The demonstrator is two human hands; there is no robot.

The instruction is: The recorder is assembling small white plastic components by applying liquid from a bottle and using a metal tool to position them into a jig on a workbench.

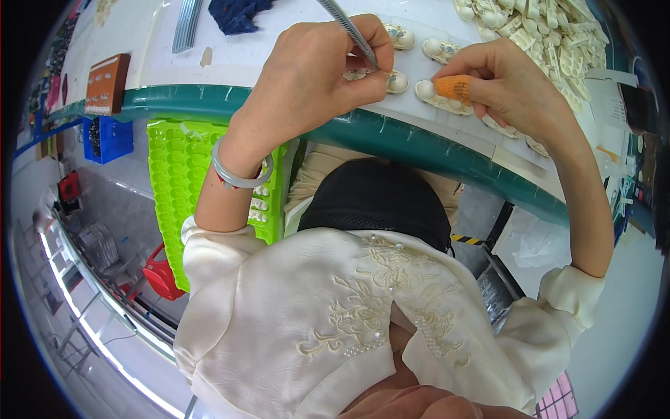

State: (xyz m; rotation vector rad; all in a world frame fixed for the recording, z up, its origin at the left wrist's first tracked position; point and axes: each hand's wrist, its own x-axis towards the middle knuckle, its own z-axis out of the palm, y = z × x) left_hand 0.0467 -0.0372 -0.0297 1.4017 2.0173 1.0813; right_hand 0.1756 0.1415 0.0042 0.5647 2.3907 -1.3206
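Observation:
My left hand (314, 73) is closed around a slim, ribbed metal tool (340, 22), whose tip points down near a small white plastic part (397, 82) on the table. That part lies partly behind my fingers. On the right, my right hand (516, 87) has an orange finger cot (453, 89) on one finger. Its fingers close on a rounded white plastic part (424, 90) near the table's front edge. Similar parts lie around both hands, such as a white part with metal bits (440, 49) just beyond.
A heap of white plastic pieces (551, 31) covers the far right. Dark blue cloth (236, 15) and metal strips (186, 26) lie at the far left. A brown block (107, 84) sits by the table's green edge (188, 103). Below are a lime-green tray (178, 167) and blue bin (115, 143).

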